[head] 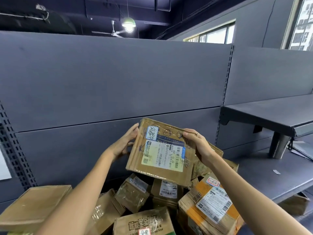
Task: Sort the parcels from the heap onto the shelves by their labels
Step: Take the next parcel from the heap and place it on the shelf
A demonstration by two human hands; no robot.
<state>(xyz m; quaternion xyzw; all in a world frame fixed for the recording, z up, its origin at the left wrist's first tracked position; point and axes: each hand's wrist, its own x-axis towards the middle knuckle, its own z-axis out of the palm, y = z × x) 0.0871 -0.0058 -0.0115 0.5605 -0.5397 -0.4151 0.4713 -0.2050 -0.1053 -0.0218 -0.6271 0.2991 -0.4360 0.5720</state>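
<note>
While my left hand and right hand grip the flat box by its edges above the heap, I should read its label squarely before choosing a shelf.

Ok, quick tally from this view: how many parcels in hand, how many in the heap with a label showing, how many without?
Held parcel, between left hand and right hand: 1
Heap parcels with a label showing: 5
Heap parcels with no label showing: at least 3
Total: at least 9; some are hidden.
</note>
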